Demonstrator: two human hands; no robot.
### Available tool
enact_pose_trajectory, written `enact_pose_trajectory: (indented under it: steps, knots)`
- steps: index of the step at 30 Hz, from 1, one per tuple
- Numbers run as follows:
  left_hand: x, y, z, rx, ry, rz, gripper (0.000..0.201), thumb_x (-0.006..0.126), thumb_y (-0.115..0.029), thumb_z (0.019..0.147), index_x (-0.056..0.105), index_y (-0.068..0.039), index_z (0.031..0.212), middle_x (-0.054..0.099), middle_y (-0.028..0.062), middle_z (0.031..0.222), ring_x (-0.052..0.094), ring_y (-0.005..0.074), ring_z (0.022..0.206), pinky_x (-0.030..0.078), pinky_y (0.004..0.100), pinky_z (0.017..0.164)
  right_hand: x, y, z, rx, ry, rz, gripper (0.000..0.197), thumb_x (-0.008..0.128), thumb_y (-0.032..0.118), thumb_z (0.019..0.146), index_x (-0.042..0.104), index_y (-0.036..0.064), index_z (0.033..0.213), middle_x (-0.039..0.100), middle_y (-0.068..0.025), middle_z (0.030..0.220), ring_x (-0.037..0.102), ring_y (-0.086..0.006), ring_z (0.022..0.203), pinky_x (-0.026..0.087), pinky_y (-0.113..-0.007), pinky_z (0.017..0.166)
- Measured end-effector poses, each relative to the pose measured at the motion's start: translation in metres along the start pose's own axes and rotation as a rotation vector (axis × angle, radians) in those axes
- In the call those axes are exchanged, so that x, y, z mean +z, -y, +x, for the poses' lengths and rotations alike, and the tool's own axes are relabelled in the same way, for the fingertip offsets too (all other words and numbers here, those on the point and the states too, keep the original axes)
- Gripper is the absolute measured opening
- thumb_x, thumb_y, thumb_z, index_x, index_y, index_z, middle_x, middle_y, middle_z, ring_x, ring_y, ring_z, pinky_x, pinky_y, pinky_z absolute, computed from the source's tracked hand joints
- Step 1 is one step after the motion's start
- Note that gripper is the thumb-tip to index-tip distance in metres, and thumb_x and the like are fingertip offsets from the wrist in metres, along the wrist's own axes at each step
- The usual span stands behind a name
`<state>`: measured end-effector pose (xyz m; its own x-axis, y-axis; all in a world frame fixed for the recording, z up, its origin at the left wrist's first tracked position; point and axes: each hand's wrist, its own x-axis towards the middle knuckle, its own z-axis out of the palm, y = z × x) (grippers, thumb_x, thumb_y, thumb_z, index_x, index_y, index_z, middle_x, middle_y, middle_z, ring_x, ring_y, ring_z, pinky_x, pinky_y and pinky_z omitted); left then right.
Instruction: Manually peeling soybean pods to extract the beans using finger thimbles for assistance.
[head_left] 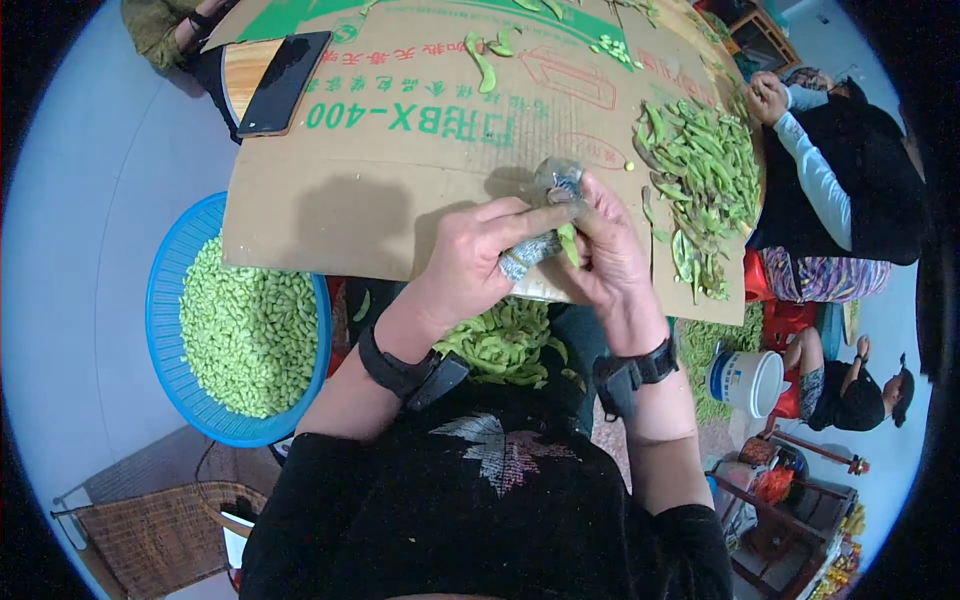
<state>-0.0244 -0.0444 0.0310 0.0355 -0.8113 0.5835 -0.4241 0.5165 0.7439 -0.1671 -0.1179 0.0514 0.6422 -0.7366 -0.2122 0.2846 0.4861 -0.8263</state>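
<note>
My hands meet just above the near edge of a cardboard sheet (420, 230). My right hand (615, 255) is closed, its fingers pinching a green bean pod (568, 245). From the other side, my left hand (480, 245) also closes on the pod, its index finger stretched across to it. A grey-patterned wrap (525, 258) with a yellowish band shows at the left thumb's place; whether it covers the thumb is hidden. At the far fingertips, a greyish see-through piece (558, 178) is too unclear to name. Several pods (500, 340) lie below, near my lap.
A blue basket (160, 300) of shelled beans stands at left. On the cardboard are a dark phone (287, 85) and a pile of pods (705, 165) at right. A white bucket (735, 380) stands beyond. Other people (830, 170) sit around, one with hands together at the table's edge.
</note>
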Motion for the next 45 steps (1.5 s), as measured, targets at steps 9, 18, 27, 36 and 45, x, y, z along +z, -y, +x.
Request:
enact_pose_trajectory:
  steps: [9,18,27,36,45]
  knots:
    - [0.001,0.016,-0.003,-0.521,-0.573,-0.899,0.020,0.042,0.005,0.085,0.048,-0.004,0.101,0.056,0.0044,0.083,0.044,0.0043,0.059,0.034,0.0155,0.048,0.010,0.015,0.017,0.058,0.216,-0.143,0.013,0.052,0.012,0.088,0.053,0.0053,0.100,0.053,0.0011,0.067,0.034,-0.0002,0.042,0.025,-0.016,0.035]
    - [-0.005,0.027,0.001,-0.401,-0.572,-1.158,0.015,0.041,-0.015,0.094,0.051,-0.005,0.087,0.053,0.0042,0.078,0.042,0.0039,0.055,0.027,0.0164,0.042,0.001,0.040,0.158,-0.506,-0.222,-1.614,0.034,0.052,0.032,0.084,0.059,-0.0012,0.087,0.061,-0.0233,0.080,0.061,-0.0351,0.080,0.047,-0.041,0.072]
    - [-0.011,0.025,0.008,-0.602,-0.541,-1.178,0.025,0.044,-0.010,0.090,0.046,-0.005,0.115,0.053,0.0016,0.080,0.044,0.0044,0.058,0.027,0.0149,0.043,0.008,0.029,0.116,-0.443,-0.069,-1.565,0.028,0.061,0.021,0.074,0.058,-0.0011,0.092,0.061,-0.0202,0.079,0.061,-0.0305,0.074,0.047,-0.038,0.069]
    - [-0.009,0.030,0.007,-0.598,-0.425,-1.217,0.012,0.053,-0.008,0.087,0.062,-0.003,0.093,0.051,-0.0035,0.069,0.040,0.0013,0.054,0.024,0.0162,0.043,0.031,0.011,0.017,-0.198,0.034,-1.000,0.020,0.056,0.019,0.086,0.055,0.0008,0.093,0.055,0.0002,0.070,0.048,-0.0066,0.063,0.042,-0.022,0.057]
    - [-0.005,0.029,0.005,-0.597,-0.499,-1.156,0.002,0.058,-0.002,0.082,0.061,-0.001,0.081,0.049,-0.0043,0.063,0.035,0.0011,0.049,0.023,0.0182,0.042,0.027,0.014,0.002,0.212,0.074,-0.409,0.015,0.044,0.020,0.094,0.051,0.0074,0.090,0.045,0.0050,0.063,0.030,-0.0026,0.047,0.023,-0.018,0.041]
